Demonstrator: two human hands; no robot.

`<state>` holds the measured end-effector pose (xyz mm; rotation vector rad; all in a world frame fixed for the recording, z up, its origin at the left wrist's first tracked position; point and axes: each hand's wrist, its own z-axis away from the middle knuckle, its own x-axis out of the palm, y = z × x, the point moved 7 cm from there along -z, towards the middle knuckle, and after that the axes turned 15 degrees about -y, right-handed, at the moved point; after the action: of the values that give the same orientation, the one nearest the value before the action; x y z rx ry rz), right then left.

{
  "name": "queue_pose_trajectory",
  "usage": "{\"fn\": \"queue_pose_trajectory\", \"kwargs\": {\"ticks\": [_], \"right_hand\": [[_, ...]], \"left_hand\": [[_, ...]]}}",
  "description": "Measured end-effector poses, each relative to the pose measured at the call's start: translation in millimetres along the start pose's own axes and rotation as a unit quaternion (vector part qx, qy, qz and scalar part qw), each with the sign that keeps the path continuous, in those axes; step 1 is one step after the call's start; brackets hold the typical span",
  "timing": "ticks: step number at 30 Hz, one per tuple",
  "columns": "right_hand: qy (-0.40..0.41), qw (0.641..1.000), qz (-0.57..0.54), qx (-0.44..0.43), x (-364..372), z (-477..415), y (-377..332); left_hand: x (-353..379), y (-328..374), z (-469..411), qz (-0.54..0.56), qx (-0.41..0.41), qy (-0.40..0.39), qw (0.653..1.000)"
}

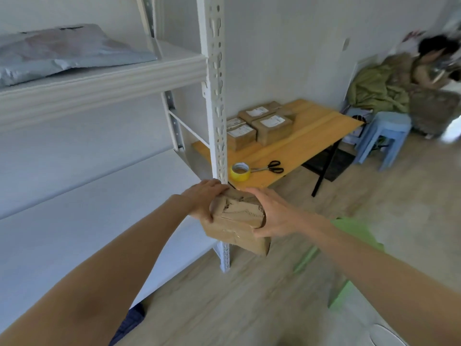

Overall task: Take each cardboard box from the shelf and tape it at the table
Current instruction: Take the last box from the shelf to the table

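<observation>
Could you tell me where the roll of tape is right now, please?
In the head view, the yellow tape roll lies on the wooden table's near edge, just right of the shelf post, with the scissors beside it.

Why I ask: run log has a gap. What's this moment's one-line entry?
cardboard box: held off shelf | left hand: grips it | right hand: grips it

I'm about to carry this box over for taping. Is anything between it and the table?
Yes: the shelf's white upright post stands directly beyond the box, in line with the tape roll on the table. Right of the post, only bare floor shows.
</observation>
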<state>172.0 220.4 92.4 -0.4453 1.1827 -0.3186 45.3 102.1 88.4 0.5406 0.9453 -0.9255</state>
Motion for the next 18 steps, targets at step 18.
{"fn": "queue_pose_trajectory", "kwargs": {"ticks": [18], "right_hand": [[-0.070, 0.991, 0.099, 0.061, -126.6, -35.6, 240.2]], "left_hand": [[-106.8, 79.1, -221.8, 0.021, -0.027, 0.054, 0.998]]}}
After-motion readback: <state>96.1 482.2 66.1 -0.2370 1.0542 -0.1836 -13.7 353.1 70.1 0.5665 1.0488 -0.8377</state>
